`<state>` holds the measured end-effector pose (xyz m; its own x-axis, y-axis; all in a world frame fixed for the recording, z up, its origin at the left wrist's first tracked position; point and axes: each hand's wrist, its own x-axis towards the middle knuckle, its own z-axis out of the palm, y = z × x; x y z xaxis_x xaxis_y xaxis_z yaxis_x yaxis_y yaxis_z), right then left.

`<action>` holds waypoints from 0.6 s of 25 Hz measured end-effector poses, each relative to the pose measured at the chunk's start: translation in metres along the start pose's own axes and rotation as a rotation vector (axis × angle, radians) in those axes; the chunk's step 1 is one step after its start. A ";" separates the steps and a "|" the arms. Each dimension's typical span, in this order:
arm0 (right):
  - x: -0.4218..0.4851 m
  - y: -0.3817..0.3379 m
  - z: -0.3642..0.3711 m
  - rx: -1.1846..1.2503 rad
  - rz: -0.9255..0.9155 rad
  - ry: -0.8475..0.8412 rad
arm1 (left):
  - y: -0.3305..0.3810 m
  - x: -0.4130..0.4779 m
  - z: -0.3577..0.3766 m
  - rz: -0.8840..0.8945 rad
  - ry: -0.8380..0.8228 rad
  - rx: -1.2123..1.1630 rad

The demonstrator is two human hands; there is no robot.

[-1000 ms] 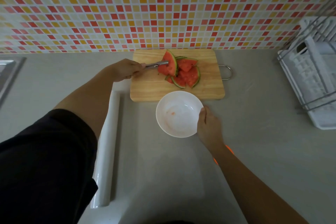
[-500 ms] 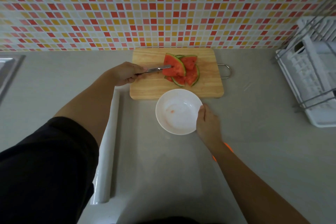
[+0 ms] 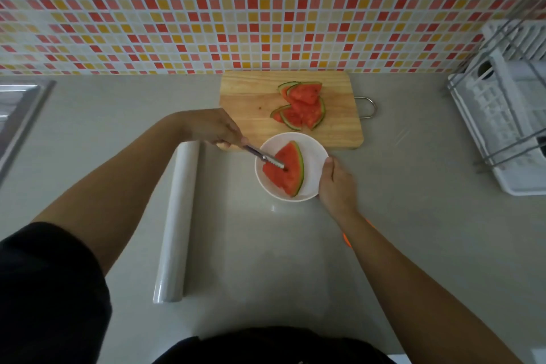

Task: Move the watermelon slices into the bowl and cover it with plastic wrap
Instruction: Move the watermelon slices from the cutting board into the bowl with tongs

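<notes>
**A:** What's the room like?

**B:** There's a pale grey countertop under a mosaic tile wall of red, orange and yellow squares. A sink edge sits far left of the left hand, and a white dish rack well right of the right hand.

**A:** Counts?

**B:** One white bowl, one wooden cutting board, one plastic wrap roll and one pair of metal tongs. One watermelon slice lies in the bowl. The slices on the board, beyond the fingers, overlap too much to count.

**A:** Fingers?

**B:** The left ones curl round the tongs' handle, with the tips on the bowl's slice. The right thumb and fingers grip the bowl's rim.
</notes>
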<state>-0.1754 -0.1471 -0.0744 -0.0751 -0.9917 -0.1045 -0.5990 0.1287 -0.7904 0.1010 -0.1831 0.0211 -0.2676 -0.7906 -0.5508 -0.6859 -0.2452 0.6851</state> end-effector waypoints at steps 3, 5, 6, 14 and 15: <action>0.001 0.000 0.000 -0.020 -0.007 -0.003 | 0.020 0.008 0.012 -0.061 0.038 0.238; 0.001 0.000 0.001 -0.027 -0.008 0.004 | 0.037 0.012 0.014 -0.124 0.019 0.396; 0.001 0.000 0.001 -0.026 -0.005 0.008 | 0.046 0.011 0.014 -0.144 0.001 0.475; -0.002 0.000 0.000 -0.017 -0.016 0.030 | 0.068 -0.020 -0.028 -0.171 0.293 0.586; -0.002 0.000 0.001 -0.016 -0.013 0.029 | 0.063 -0.016 -0.030 -0.168 0.355 0.420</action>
<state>-0.1745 -0.1451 -0.0742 -0.0905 -0.9930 -0.0762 -0.6129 0.1158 -0.7817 0.0826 -0.2025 0.0874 0.0623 -0.9178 -0.3922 -0.9287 -0.1973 0.3140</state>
